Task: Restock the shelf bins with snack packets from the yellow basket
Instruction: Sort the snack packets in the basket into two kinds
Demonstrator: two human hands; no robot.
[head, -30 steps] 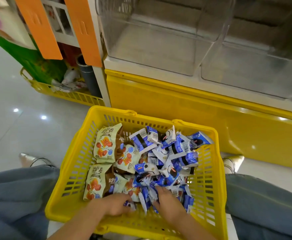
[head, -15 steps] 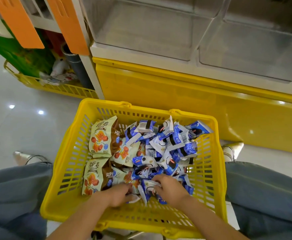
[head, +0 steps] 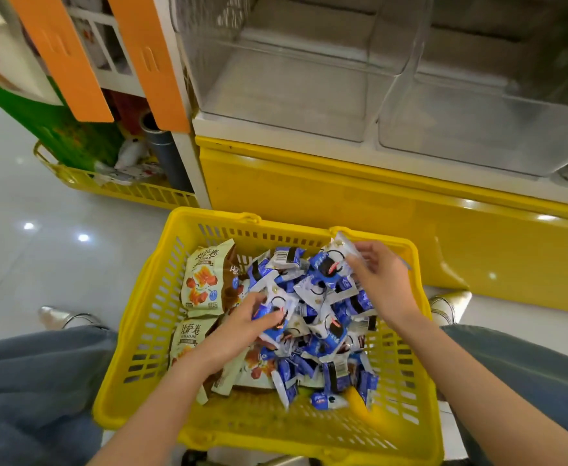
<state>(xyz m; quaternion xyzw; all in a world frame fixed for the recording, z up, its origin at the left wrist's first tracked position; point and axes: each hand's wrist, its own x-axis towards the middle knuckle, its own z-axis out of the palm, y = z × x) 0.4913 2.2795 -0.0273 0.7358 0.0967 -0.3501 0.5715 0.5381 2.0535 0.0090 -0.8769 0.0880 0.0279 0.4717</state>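
Yellow basket (head: 141,348) is sitting on the floor between the person's knees, just below the clear shelf bins (head: 292,79), and is holding a heap of blue-and-white snack packets (head: 323,317). Left hand (head: 242,324) is curling around some of them mid-heap. Right hand (head: 383,280) is pinching a raised packet (head: 333,260) near the far rim.

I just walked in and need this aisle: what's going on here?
A person crouches over the yellow basket on the floor. Both hands are in its pile of blue-and-white packets: the left hand grips a few mid-pile, and the right hand pinches some at the far edge. Larger beige packets lie at the basket's left. The clear shelf bins above look empty.
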